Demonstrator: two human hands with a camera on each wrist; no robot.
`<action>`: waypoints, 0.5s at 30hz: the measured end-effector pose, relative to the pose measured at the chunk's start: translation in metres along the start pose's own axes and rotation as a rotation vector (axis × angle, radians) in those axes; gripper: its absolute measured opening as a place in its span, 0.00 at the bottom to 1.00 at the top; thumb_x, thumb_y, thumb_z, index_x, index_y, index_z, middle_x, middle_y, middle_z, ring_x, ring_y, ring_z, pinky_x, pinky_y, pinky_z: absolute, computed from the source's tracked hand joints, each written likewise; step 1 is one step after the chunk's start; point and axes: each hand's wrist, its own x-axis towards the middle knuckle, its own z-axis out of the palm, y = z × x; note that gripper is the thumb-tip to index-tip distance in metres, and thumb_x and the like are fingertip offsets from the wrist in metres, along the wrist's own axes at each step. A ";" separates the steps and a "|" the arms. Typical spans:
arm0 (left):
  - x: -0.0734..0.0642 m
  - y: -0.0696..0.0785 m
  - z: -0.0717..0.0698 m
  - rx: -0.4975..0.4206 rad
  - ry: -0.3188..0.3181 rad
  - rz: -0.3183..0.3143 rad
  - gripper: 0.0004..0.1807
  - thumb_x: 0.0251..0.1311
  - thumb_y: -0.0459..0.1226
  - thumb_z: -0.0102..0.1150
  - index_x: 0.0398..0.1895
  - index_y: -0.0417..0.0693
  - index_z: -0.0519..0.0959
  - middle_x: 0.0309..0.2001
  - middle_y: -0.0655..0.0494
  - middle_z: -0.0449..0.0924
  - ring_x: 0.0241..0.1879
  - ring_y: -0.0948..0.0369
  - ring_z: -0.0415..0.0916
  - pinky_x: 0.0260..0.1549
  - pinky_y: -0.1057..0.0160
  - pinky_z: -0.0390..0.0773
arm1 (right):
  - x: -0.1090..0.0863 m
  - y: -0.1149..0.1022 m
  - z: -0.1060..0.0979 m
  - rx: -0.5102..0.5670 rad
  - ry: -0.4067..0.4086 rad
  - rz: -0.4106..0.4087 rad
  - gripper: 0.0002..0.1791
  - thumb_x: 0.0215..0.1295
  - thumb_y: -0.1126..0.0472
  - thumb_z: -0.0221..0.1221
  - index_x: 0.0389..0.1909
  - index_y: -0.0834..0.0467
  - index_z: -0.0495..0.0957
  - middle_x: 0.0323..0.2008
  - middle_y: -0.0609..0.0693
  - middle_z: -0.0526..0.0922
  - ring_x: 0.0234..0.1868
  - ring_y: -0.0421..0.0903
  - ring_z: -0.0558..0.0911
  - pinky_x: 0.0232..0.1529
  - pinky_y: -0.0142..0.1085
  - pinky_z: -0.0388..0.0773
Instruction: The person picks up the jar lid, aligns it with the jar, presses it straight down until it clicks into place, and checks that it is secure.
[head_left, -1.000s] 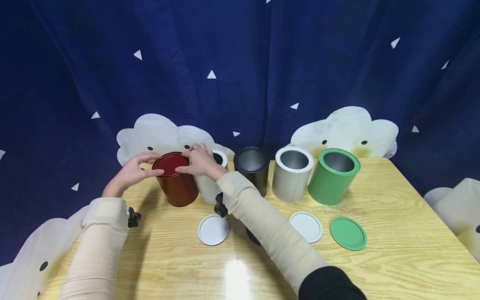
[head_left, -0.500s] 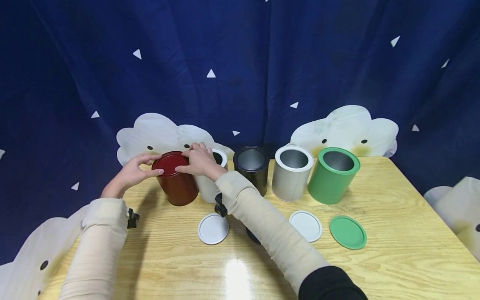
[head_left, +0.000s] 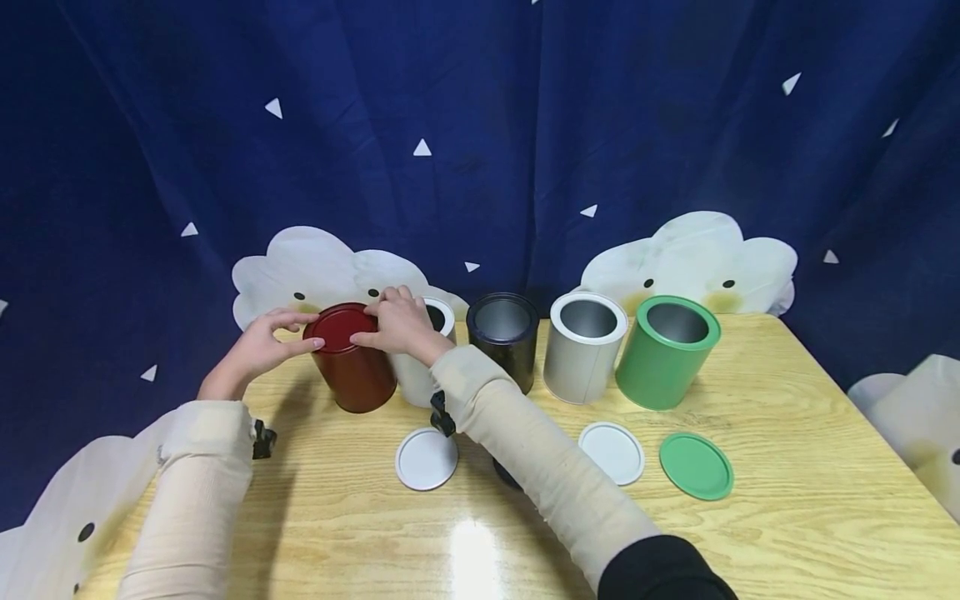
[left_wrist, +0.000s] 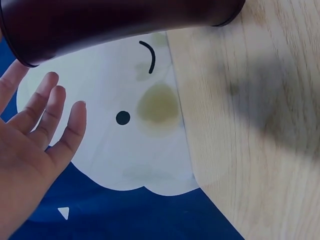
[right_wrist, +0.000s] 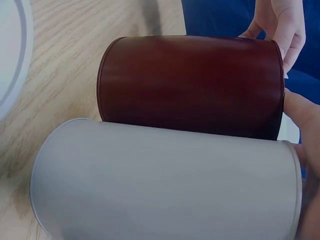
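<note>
A dark red can (head_left: 354, 385) stands upright at the left end of a row of cans, a red lid (head_left: 337, 328) on its top. My left hand (head_left: 258, 346) touches the left side of its rim with thumb and a forefinger; the other fingers spread loosely in the left wrist view, beside the can (left_wrist: 115, 25). From the right, my right hand (head_left: 401, 323) rests thumb and fingertips on the same rim. It partly covers the white can (head_left: 414, 379) alongside, which stands without a lid. The right wrist view shows both cans close together, fingertips at the red can's (right_wrist: 190, 85) top edge.
Further right stand a black can (head_left: 517, 362), another white can (head_left: 579, 371) and a green can (head_left: 654, 375), all lidless. In front lie two white lids (head_left: 426, 459), a green lid (head_left: 697, 467) and a black lid (head_left: 505, 475) mostly hidden by my right forearm.
Both hands stay at the red can's rim. My left hand and wrist have shifted very slightly to the left; the cans and loose lids have not moved.
</note>
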 end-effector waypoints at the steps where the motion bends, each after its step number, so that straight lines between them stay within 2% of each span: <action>1: 0.000 0.001 0.000 0.003 -0.002 0.001 0.28 0.54 0.41 0.62 0.54 0.33 0.72 0.50 0.37 0.67 0.49 0.43 0.61 0.41 0.49 0.63 | 0.000 0.000 0.000 -0.006 0.001 0.001 0.30 0.56 0.35 0.53 0.56 0.46 0.74 0.51 0.45 0.71 0.50 0.44 0.64 0.42 0.36 0.62; 6: -0.003 0.005 0.000 0.051 -0.002 0.038 0.28 0.55 0.42 0.61 0.55 0.33 0.71 0.50 0.36 0.67 0.49 0.42 0.62 0.40 0.47 0.65 | -0.003 -0.001 -0.001 -0.021 0.018 -0.011 0.29 0.57 0.36 0.53 0.56 0.47 0.75 0.49 0.47 0.71 0.50 0.45 0.64 0.41 0.37 0.63; 10: -0.005 0.005 0.002 0.052 0.034 0.070 0.29 0.56 0.42 0.59 0.57 0.32 0.68 0.53 0.34 0.66 0.50 0.41 0.63 0.40 0.46 0.67 | -0.007 -0.001 -0.003 0.014 0.051 -0.029 0.29 0.57 0.38 0.55 0.56 0.48 0.75 0.47 0.48 0.71 0.49 0.45 0.64 0.40 0.35 0.64; 15: -0.008 0.010 0.004 0.026 0.097 0.112 0.29 0.56 0.40 0.60 0.58 0.33 0.67 0.51 0.36 0.69 0.49 0.44 0.65 0.36 0.59 0.71 | -0.012 0.000 -0.009 0.063 0.098 -0.050 0.29 0.55 0.39 0.58 0.56 0.49 0.75 0.45 0.49 0.72 0.46 0.45 0.66 0.39 0.33 0.64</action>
